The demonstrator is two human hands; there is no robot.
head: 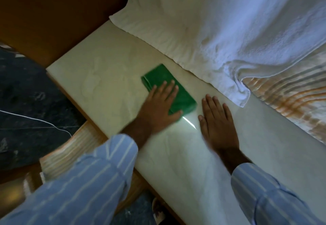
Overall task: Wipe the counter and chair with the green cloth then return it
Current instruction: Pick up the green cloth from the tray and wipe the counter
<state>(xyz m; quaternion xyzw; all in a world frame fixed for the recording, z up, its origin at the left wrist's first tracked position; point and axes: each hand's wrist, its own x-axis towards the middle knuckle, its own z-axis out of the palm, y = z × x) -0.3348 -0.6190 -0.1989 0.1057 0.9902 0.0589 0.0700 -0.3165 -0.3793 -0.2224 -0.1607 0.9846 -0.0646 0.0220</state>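
Observation:
A folded green cloth [163, 83] lies flat on the pale, glossy counter [98, 76]. My left hand [158, 106] presses down on the cloth's near half, fingers spread and pointing away from me. Just to the right of the cloth, my right hand [217, 122] rests flat on the bare counter with its fingers apart and nothing in it. Both arms wear blue striped sleeves. No chair can be clearly made out.
A large white towel [220, 35] drapes over the counter's far side, its edge close behind both hands. A brown wooden panel [53, 12] stands at the upper left. Dark marble floor [26, 101] lies left of the counter edge, with a thin white cord [40, 121] across it.

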